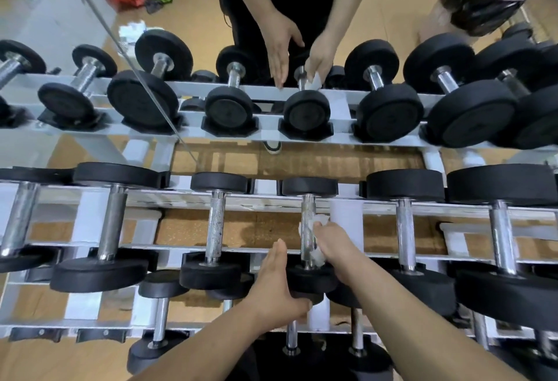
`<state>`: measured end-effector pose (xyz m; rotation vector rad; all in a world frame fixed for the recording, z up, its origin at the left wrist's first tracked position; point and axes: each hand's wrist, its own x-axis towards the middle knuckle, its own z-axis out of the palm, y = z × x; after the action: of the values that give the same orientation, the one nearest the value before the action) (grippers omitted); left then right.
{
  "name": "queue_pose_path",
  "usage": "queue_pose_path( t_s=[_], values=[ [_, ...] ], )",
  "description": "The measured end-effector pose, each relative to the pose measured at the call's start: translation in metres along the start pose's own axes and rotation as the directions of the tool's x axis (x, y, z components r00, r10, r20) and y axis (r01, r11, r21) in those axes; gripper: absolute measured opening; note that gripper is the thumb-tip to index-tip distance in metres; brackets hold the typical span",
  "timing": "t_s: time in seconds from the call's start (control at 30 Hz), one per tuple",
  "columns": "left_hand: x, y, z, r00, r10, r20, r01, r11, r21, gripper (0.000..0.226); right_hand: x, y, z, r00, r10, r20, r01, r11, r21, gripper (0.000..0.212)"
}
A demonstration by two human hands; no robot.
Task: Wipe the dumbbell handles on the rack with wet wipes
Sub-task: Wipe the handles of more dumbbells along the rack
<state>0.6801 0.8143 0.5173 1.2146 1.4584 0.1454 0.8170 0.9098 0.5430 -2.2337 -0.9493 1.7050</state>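
Right hand (330, 247) grips a wet wipe (319, 256) wrapped round the dumbbell handle (308, 211).
Left hand (277, 284), fingers straight, braces the near weight head (314, 281); neighbouring handles stand well apart.

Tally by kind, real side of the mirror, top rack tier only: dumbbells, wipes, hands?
Dumbbells: 6
Wet wipe: 1
Hands, left hand and right hand: 2
Total: 9
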Motion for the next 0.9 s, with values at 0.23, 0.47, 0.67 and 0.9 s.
queue_pose_path(
  t_s=[0.23,0.47,0.67,0.9],
  values=[
    [0.003,-0.002,-0.014,0.996,-0.031,-0.079,0.028,0.999,-0.031,0.131,-0.020,0.000,0.013,0.993,-0.090,0.071,0.091,0.996,-0.017,0.051],
    [0.003,0.010,-0.017,0.998,-0.053,0.044,0.057,0.993,-0.106,0.123,-0.006,-0.018,0.006,0.996,-0.082,0.030,0.084,0.993,-0.079,0.037],
    [0.006,0.006,-0.022,0.995,-0.098,-0.029,0.090,0.973,-0.210,0.105,-0.018,-0.014,0.012,0.987,-0.156,0.029,0.155,0.987,0.032,0.053],
    [0.016,0.011,-0.025,0.991,-0.093,-0.095,0.037,0.880,-0.474,0.080,-0.051,0.019,-0.011,0.990,-0.041,0.136,0.016,0.984,0.180,0.019]
  ],
)
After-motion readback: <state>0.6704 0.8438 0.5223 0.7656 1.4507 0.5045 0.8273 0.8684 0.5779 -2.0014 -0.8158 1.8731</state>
